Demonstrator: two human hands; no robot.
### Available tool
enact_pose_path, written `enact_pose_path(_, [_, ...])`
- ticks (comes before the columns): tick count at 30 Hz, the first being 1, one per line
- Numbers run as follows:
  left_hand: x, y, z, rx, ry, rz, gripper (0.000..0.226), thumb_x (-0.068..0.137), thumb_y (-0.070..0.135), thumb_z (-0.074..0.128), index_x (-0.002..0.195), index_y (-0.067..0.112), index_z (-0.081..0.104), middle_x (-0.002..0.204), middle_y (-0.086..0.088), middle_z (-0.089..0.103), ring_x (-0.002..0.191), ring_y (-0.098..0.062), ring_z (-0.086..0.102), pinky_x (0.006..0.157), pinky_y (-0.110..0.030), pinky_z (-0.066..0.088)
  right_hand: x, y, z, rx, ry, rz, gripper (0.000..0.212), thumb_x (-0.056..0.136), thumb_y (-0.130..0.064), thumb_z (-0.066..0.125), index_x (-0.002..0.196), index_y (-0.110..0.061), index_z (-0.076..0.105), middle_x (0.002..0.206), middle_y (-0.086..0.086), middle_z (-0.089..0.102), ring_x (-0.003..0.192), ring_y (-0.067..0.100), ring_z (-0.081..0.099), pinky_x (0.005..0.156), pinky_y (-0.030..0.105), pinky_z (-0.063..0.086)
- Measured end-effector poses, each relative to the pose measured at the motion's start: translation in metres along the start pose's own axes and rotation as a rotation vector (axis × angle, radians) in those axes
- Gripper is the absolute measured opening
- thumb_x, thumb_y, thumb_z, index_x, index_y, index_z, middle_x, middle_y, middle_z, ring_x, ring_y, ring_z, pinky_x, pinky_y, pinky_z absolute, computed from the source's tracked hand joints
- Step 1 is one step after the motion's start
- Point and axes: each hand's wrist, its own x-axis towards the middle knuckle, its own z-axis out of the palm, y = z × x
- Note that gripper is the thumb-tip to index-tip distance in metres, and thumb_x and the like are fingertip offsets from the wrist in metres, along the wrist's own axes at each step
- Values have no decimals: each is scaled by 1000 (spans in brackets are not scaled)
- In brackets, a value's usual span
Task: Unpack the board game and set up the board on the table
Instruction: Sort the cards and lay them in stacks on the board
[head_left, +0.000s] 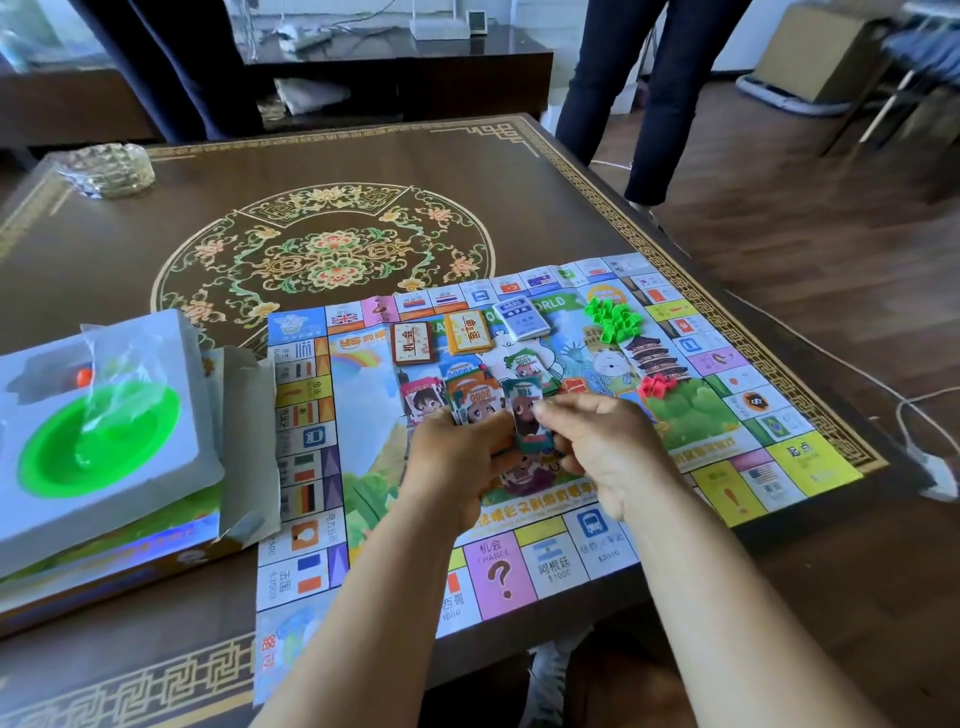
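The paper game board (519, 551) is spread flat on the right half of the bench (130, 244). Its near edge overhangs the bench's front edge, and its right corner lies close to the bench's right border. The far-left part of the bench, with its round floral inlay, is left uncovered, save for a glass dish (106, 169) near the far-left corner.

A fanned bundle of play-money notes (467, 402) is gripped in the left hand (457, 457), fingers curled round it. A single teal note (530, 415) is pinched by the right hand (605, 441) between thumb and fingertips, just above the board's centre. The two hands are seen nearly touching.

Three card decks are laid in a row on the far part of the board: a brown one (413, 343), an orange one (467, 332) and a white-blue one (522, 317). At least two small stacks of notes, a pink one (418, 397) and a green one (532, 369), are set below them. One heap of green house pieces (613, 317) and one smaller heap of red pieces (657, 387) are placed to the right; single pieces cannot be counted.

The open game box (104, 551) is set at the left, touching the board's left edge, with a white tray (171, 467) holding one green bowl (98, 441) under clear plastic.

Two pairs of legs of persons standing are seen beyond the bench.
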Motion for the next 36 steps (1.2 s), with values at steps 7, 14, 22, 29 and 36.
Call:
enact_pose_path(7, [2, 2, -5, 5, 11, 8, 23, 82, 4, 69, 102, 1, 57, 74, -9, 71, 61, -21, 70, 69, -36, 58, 2, -10, -21, 11, 63, 39, 12, 83, -19, 71, 73, -18, 63, 71, -3, 62, 55, 10, 49, 48, 21, 43])
enact_pose_path(14, [7, 4, -12, -41, 57, 32, 13, 83, 3, 68, 89, 7, 57, 72, -8, 64, 53, -13, 66, 54, -24, 52, 13, 0, -33, -443, 148, -152, 13, 86, -26, 66, 88, -14, 71, 81, 4, 69, 72, 20, 62, 63, 26, 49])
enact_pose_path(22, [7, 7, -16, -50, 62, 46, 18, 83, 0, 67, 98, -3, 57, 84, -17, 66, 67, -23, 70, 52, -21, 55, 25, 11, -19, -775, 193, -158, 32, 81, -42, 69, 104, -20, 64, 107, 3, 64, 91, 20, 61, 76, 30, 50])
enact_pose_path(29, [4, 8, -16, -50, 66, 48, 14, 83, -1, 66, 95, -1, 59, 78, -13, 66, 60, -18, 70, 55, -23, 57, 19, 9, -10, -1015, 105, -221, 60, 81, -50, 64, 129, -18, 49, 127, 9, 47, 121, 28, 38, 98, 38, 37])
enact_pose_path(36, [2, 9, -17, -36, 81, 45, 8, 83, -2, 66, 82, 2, 60, 79, -14, 66, 62, -20, 69, 58, -24, 59, 13, 7, -6, -1114, 131, -256, 47, 88, -40, 57, 125, -13, 50, 122, 11, 50, 115, 30, 45, 92, 37, 39])
